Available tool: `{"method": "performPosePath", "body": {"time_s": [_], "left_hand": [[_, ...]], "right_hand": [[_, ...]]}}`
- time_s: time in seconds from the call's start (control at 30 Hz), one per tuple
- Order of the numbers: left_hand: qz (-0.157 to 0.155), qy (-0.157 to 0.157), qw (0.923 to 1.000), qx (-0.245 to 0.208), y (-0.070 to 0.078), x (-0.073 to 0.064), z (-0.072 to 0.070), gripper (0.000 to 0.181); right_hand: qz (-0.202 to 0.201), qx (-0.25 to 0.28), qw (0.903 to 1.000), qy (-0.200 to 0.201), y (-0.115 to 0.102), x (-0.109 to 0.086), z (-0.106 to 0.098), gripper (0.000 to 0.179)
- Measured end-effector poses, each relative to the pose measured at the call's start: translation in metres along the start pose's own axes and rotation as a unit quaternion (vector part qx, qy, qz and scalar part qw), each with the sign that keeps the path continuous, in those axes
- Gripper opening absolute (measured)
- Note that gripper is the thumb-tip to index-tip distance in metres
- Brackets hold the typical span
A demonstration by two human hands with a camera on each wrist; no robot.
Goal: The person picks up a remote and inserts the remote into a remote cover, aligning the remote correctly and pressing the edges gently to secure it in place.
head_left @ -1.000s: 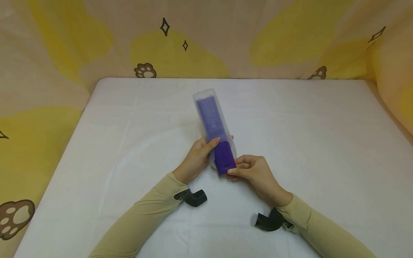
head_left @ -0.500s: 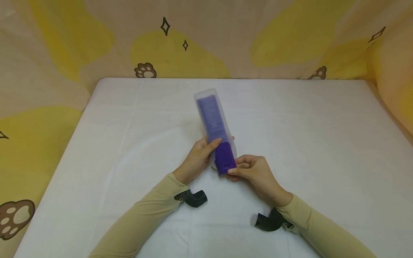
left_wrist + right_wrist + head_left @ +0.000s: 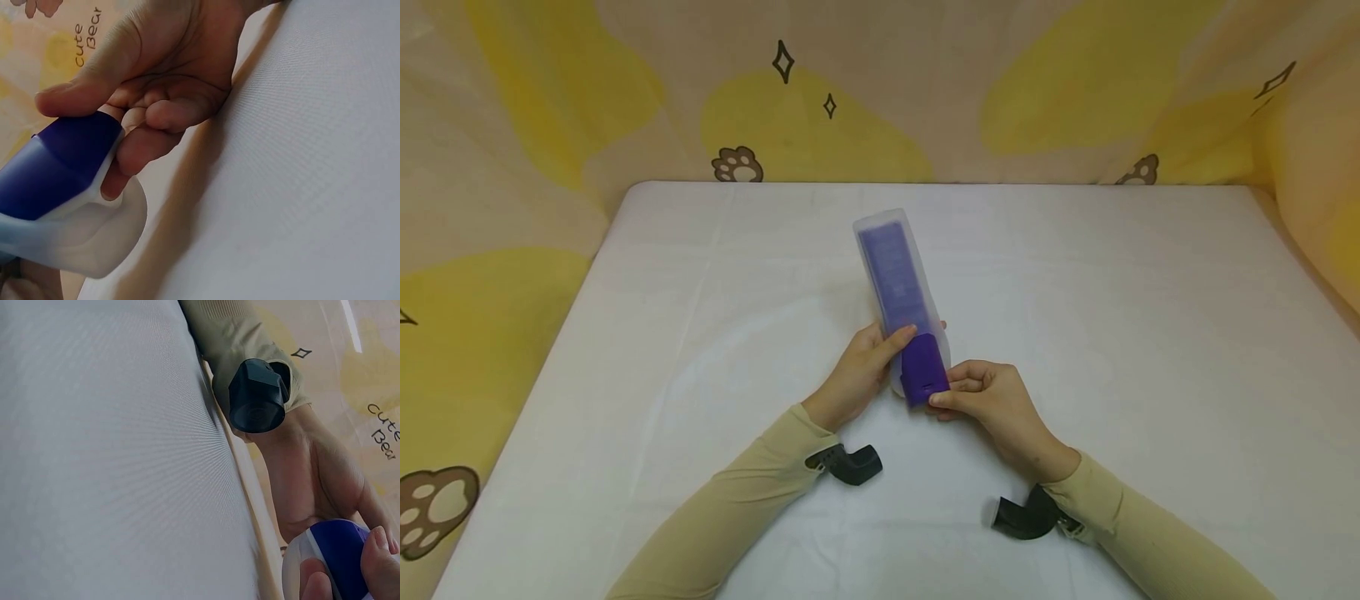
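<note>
A purple-backed remote control (image 3: pixel 924 367) lies slantwise in a long translucent cover (image 3: pixel 892 279), its near end bare. My left hand (image 3: pixel 857 362) grips the covered part, thumb across the top by the cover's opening, other fingers mostly hidden underneath. At the near right corner, my right hand (image 3: pixel 988 404) pinches the bare end between thumb and fingers. The left wrist view has my right hand (image 3: pixel 162 75) at the remote's blue-looking end, with the rounded cover end (image 3: pixel 119 244) hanging below it. My left palm (image 3: pixel 306 481) faces the remote in the right wrist view.
A white-clothed table (image 3: pixel 1112 333) lies under both hands. Behind it hangs a yellow and beige patterned curtain (image 3: pixel 955 83). Each wrist carries a black camera, one on the left (image 3: pixel 853 463) and one on the right (image 3: pixel 1026 515).
The cover and my left hand have slid slightly toward me along the remote, so a little less purple is bare. My right hand has stayed in place.
</note>
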State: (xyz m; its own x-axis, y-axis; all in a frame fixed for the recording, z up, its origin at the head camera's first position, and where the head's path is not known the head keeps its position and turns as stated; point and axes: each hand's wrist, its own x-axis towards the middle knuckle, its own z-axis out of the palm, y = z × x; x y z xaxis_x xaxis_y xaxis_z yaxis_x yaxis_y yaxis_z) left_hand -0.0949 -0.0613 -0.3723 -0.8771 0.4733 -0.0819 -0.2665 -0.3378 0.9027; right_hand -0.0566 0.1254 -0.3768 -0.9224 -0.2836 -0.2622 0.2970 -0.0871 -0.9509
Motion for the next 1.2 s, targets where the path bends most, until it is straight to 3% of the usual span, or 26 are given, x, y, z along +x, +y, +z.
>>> {"method": "performPosePath", "body": {"time_s": [0.2, 0.7, 1.2], "left_hand": [[-0.013, -0.001, 0.9999, -0.009, 0.01, 0.001, 0.003, 0.045], [-0.007, -0.001, 1.0, 0.003, 0.0, 0.0, 0.001, 0.045], [-0.006, 0.0, 1.0, 0.006, -0.001, -0.001, 0.002, 0.043]], "right_hand": [[0.01, 0.009, 0.9999, -0.001, -0.013, -0.001, 0.002, 0.028], [-0.003, 0.006, 1.0, -0.003, -0.003, -0.001, 0.0, 0.03], [-0.008, 0.005, 1.0, 0.002, -0.001, 0.0, 0.002, 0.029]]}}
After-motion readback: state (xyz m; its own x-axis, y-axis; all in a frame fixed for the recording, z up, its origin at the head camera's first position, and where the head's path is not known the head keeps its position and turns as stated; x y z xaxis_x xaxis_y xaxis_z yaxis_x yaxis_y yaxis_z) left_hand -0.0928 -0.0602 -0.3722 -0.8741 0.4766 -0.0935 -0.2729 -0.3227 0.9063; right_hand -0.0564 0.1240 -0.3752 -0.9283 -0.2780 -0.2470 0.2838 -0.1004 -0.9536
